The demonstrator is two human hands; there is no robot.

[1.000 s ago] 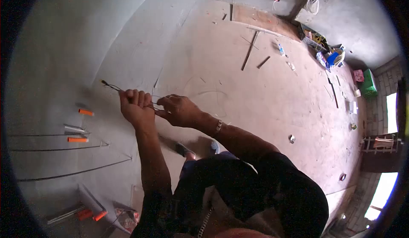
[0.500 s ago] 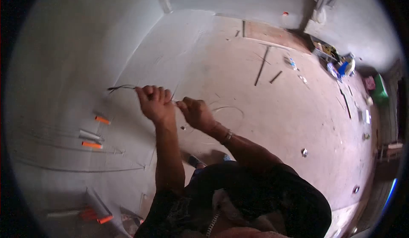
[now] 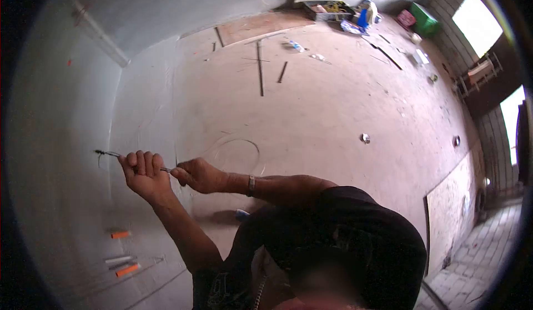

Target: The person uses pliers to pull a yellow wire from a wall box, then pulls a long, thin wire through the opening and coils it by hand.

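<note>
A thin wire (image 3: 166, 170) runs between my two fists. My left hand (image 3: 145, 174) is closed round it, fingers curled and palm side turned up. Past that fist, toward the wall, the wire's dark, frayed-looking end (image 3: 104, 153) sticks out. My right hand (image 3: 202, 175), just to the right, pinches the wire between thumb and fingers, with a band on the wrist. Both hands are held up in front of me above the floor. Beyond the right hand, a loop of thin wire (image 3: 257, 153) lies on the floor.
Orange pipe ends (image 3: 120, 235) jut out at the lower left by the grey wall (image 3: 61, 143). Dark bars (image 3: 260, 71), a plastic bottle (image 3: 297, 46) and a board (image 3: 266, 26) lie farther off. At the back stands a crate of tools (image 3: 328, 13); a roll (image 3: 365, 138) sits to the right.
My view has turned, so the room sits differently and windows show at right. Both hands appear farther left and lower, still gripping the wire, the right arm now more level.
</note>
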